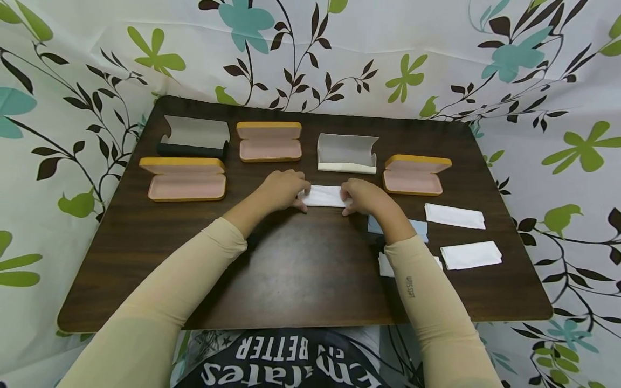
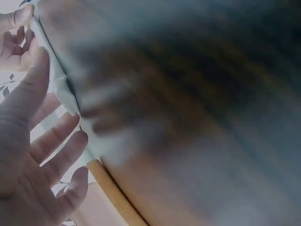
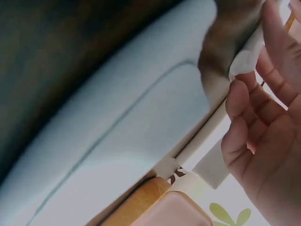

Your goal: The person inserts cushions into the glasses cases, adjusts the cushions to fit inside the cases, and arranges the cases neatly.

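Observation:
A folded white cloth [image 1: 325, 196] lies flat near the middle of the brown table, running left to right. My left hand [image 1: 286, 189] pinches its left end between thumb and fingers. At the opposite end, my right hand [image 1: 367, 197] grips the cloth in the same way. Seen from the left wrist, the cloth's edge [image 2: 65, 92] runs between the thumb and fingers. The right wrist view shows the cloth's corner [image 3: 242, 63] at the right fingertips. Just beyond the hands stands an open cream glasses case [image 1: 346, 153] with a grey lining.
Open yellow cases with pink linings [image 1: 186, 187] [image 1: 270, 150] [image 1: 414, 182] and a dark case [image 1: 196, 137] stand along the back. At right lie white cloths [image 1: 455, 216] [image 1: 471, 255]. A blue cloth [image 1: 419, 229] and another white cloth [image 1: 386, 265] are partly hidden by my right arm.

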`<state>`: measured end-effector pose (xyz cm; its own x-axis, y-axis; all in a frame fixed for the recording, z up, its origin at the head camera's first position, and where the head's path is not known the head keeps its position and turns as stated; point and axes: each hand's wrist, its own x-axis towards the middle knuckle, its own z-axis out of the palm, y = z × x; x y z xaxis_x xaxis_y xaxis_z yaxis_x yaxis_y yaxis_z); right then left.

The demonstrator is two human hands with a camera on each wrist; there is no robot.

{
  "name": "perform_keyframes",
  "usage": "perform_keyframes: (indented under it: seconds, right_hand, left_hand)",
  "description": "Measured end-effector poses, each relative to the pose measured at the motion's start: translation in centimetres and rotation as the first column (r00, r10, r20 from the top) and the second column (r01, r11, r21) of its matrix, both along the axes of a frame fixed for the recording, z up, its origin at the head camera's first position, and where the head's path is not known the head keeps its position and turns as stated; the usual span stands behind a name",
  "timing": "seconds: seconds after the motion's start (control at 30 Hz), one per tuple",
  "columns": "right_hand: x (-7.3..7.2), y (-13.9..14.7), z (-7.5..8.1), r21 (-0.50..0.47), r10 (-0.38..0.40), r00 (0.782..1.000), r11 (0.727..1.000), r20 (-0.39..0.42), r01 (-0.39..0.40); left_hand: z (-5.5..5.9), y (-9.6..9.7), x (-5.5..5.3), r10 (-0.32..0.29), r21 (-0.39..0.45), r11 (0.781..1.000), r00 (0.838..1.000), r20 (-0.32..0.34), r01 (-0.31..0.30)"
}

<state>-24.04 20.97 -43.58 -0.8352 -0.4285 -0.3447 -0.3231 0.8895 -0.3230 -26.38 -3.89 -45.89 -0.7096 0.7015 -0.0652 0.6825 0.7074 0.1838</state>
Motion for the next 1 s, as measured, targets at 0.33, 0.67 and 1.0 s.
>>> perform_keyframes:
  seconds: [0.33,0.67,1.0]
  right_hand:
    - [-0.4,-0.5,-0.7,0.077,-0.208,0.978,0.975,-0.012,0.209]
    - [-0.6,-2.8,0.0,0.183,-0.389,0.920,0.908,0.038,0.377]
    - [-0.9,-2.2,0.1,0.061,-0.347,0.933,0.937,0.098,0.343]
  left_hand:
    - [-0.1,0.2,-0.1,0.180,0.053,0.980,0.973,0.142,-0.189]
    - [1.1,2.1,0.1,0.465,-0.132,0.885,0.836,0.292,-0.446]
    - [1.9,0.9,-0.8,0.394,-0.079,0.905,0.755,0.525,-0.417]
